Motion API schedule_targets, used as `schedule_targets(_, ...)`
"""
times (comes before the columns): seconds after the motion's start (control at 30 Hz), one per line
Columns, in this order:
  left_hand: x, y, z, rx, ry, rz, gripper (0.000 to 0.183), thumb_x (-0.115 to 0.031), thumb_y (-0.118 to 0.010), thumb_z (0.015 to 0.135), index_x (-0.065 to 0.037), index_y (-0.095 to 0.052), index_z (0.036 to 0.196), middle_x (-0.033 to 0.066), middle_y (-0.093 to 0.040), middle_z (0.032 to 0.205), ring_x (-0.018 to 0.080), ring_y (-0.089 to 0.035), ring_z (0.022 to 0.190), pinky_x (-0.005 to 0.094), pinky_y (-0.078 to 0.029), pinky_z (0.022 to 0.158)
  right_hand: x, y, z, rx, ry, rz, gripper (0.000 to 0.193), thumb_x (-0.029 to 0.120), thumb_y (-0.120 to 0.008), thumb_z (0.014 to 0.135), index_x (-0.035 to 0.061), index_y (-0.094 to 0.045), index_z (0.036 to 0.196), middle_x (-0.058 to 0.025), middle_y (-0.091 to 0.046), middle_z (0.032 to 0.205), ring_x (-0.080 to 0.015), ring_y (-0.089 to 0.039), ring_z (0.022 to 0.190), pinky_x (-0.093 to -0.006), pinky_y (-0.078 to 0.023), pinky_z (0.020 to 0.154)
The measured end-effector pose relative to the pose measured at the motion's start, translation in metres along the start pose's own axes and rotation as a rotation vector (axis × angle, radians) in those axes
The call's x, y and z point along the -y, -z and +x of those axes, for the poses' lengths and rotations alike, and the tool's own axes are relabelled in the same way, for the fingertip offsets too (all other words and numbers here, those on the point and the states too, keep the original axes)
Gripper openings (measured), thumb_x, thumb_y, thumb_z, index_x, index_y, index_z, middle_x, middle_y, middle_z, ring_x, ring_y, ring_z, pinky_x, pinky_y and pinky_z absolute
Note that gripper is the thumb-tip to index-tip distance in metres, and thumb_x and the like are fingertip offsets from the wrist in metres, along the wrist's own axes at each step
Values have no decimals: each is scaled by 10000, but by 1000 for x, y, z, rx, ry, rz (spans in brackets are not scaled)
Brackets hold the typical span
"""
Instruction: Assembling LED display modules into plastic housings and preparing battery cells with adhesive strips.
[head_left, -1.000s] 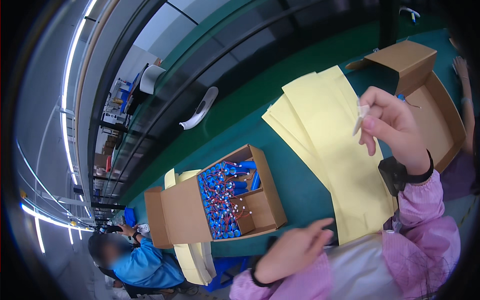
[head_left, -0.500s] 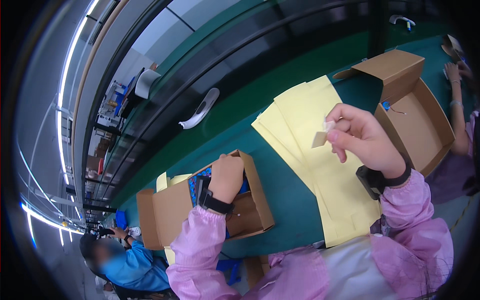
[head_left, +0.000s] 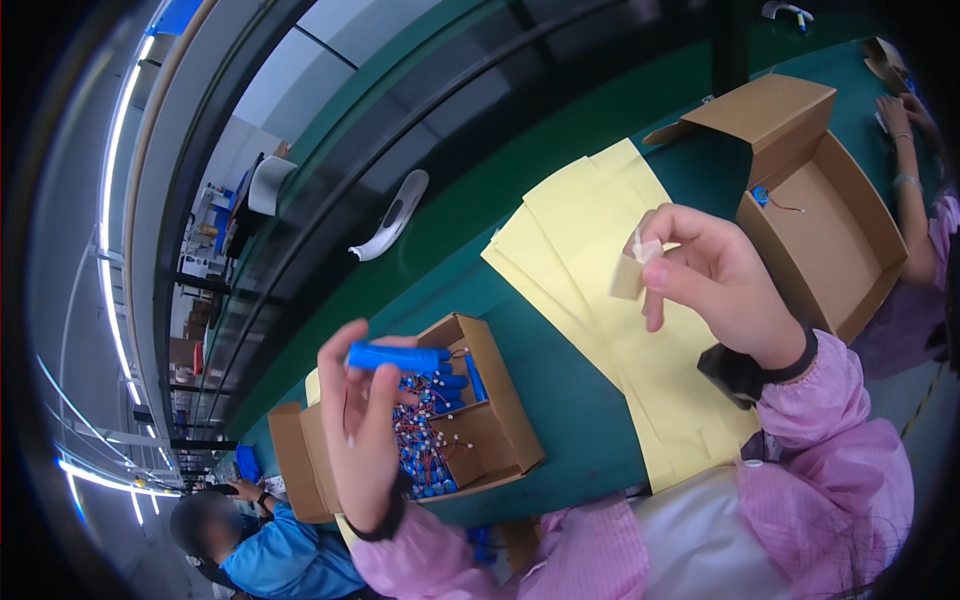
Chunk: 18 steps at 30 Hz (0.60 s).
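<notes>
In my left hand [head_left: 362,440] is a blue cylindrical battery [head_left: 400,358], pinched between fingers and thumb and lying roughly level. The hand is above an open cardboard box [head_left: 508,400] that holds many blue batteries [head_left: 428,440] with thin wires and small white connectors. My right hand [head_left: 725,280] pinches a small pale piece [head_left: 627,277], flat and stiff-looking like a bit of sticker or tape. Under that hand lie several overlapping yellow paper sheets [head_left: 585,225] on the green table.
Another open cardboard box [head_left: 840,230] stands to the right with one blue battery [head_left: 762,196] inside. A co-worker's hand [head_left: 895,118] is beyond it. A white curved part [head_left: 395,218] lies further back. At lower left sits a person in blue [head_left: 290,550].
My left hand has come up out of the battery box and turned over, now with a blue battery in its fingers. My right hand still pinches the pale piece, in nearly the same place.
</notes>
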<state>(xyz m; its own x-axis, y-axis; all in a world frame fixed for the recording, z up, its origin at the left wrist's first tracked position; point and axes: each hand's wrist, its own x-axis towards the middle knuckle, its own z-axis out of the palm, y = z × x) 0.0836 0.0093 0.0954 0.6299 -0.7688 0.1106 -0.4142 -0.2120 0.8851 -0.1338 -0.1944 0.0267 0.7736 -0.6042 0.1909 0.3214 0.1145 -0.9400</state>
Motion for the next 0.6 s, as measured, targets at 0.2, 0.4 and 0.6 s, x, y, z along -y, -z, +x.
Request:
schedule_targets(0.2, -11, -78, -50, 78, 158, -933, 372, -103, -489, 971, -21, -360, 1309, 188, -556, 1168, 322, -636, 960, 466, -616, 693, -8, -11, -9, 123, -181, 342, 123, 134, -648, 906, 23, -600, 930, -46, -619, 960, -108, -619, 779, -245, -518, 689)
schedule_targets(0.4, 1, -118, -38, 109, 105, -919, 455, -213, -420, 1017, -4, -305, 1405, 120, -580, 1137, 229, -622, 945, 399, -591, 806, -7, -21, -6, 110, -207, 355, 100, 105, -664, 892, 12, -626, 884, -51, -628, 964, -96, -609, 848, -240, -516, 717)
schedule_targets(0.6, -6, -139, -34, -29, 245, -932, 438, -245, -441, 1014, 50, -385, 1332, 103, -541, 1239, 199, -609, 1040, 443, -559, 878, -24, -22, -8, -23, -78, 361, 95, 22, -660, 873, -21, -598, 815, -83, -619, 945, -127, -635, 819, -256, -557, 688)
